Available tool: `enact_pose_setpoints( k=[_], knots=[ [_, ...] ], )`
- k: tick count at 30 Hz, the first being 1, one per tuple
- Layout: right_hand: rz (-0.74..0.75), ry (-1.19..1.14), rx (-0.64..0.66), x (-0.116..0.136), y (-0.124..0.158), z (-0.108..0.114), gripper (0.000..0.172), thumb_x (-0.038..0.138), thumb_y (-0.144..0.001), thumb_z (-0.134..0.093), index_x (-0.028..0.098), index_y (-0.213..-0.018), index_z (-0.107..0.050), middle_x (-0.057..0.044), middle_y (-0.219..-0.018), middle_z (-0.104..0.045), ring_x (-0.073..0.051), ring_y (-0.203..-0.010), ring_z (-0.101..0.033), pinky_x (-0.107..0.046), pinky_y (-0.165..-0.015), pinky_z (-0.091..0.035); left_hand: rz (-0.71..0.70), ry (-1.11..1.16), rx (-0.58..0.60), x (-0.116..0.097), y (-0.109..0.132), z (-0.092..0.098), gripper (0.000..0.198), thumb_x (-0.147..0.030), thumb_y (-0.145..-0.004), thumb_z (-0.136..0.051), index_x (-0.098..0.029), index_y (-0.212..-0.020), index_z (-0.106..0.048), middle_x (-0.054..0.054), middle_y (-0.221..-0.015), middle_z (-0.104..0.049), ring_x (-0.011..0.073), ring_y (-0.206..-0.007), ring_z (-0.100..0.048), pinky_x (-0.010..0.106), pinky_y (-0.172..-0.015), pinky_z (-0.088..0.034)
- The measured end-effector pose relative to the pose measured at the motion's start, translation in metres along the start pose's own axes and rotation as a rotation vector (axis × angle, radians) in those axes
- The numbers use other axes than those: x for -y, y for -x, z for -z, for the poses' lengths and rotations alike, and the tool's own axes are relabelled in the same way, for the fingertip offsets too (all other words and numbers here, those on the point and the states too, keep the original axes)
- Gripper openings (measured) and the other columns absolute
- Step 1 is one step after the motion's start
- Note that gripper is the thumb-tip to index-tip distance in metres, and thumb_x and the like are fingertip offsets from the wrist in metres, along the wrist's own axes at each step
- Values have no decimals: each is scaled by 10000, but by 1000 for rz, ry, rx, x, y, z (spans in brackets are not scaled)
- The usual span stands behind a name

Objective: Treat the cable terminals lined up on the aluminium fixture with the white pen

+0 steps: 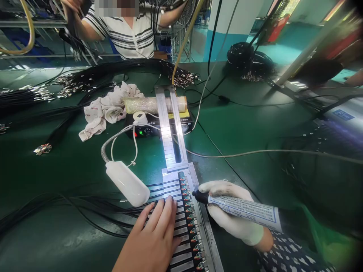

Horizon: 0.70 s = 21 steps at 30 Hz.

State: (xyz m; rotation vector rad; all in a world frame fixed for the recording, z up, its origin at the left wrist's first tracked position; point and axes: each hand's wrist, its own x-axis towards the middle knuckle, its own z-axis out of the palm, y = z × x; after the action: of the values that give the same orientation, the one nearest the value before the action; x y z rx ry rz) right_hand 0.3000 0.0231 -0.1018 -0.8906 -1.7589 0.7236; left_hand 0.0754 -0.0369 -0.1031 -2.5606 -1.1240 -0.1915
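- While the left hand (154,238) lay open and flat on the wire fixture (181,247) on the worktop (70,170),
- the gloved right hand (232,219) clamped a marker pen (244,209), its tip at the fixture's terminal row (190,217).

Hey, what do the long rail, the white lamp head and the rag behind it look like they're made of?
Rail: bare metal, probably aluminium, brushed silver with bright glare.
Lamp head: smooth matte white plastic, apparently.
Rag: soft woven cotton-like cloth, crumpled, off-white with red print.
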Motion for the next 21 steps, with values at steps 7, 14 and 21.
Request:
enact_pose_setpoints(
  k=[7, 14, 21],
  knots=[
    [5, -18, 16, -4, 3, 1, 255, 93, -739, -671, 228, -948, -616, -67, -979, -757, -224, -888, -738, -350, -804, -620, 79, 47, 46, -2, -6, 7, 512, -323, -1037, -247, -144, -1141, -715, 72, -1188, -719, 230, -1098, -629, 387, -966, -370],
    [15, -26, 24, -3, 4, 2, 268, 89, -731, -683, 232, -944, -608, -63, -958, -758, -227, -865, -741, -359, -791, -617, 99, 48, 13, -1, -9, 7, 602, -300, -1048, -168, -116, -1082, -740, 79, -1125, -743, 216, -1038, -652, 371, -921, -379],
    [30, -13, 36, -1, 4, 3, 243, 100, -733, -663, 234, -926, -601, -58, -926, -763, -221, -823, -744, -355, -757, -618, 115, 57, 5, -3, -11, 8, 638, -311, -1051, -133, -111, -1087, -737, 78, -1123, -744, 215, -1022, -650, 364, -908, -386]
  ],
)
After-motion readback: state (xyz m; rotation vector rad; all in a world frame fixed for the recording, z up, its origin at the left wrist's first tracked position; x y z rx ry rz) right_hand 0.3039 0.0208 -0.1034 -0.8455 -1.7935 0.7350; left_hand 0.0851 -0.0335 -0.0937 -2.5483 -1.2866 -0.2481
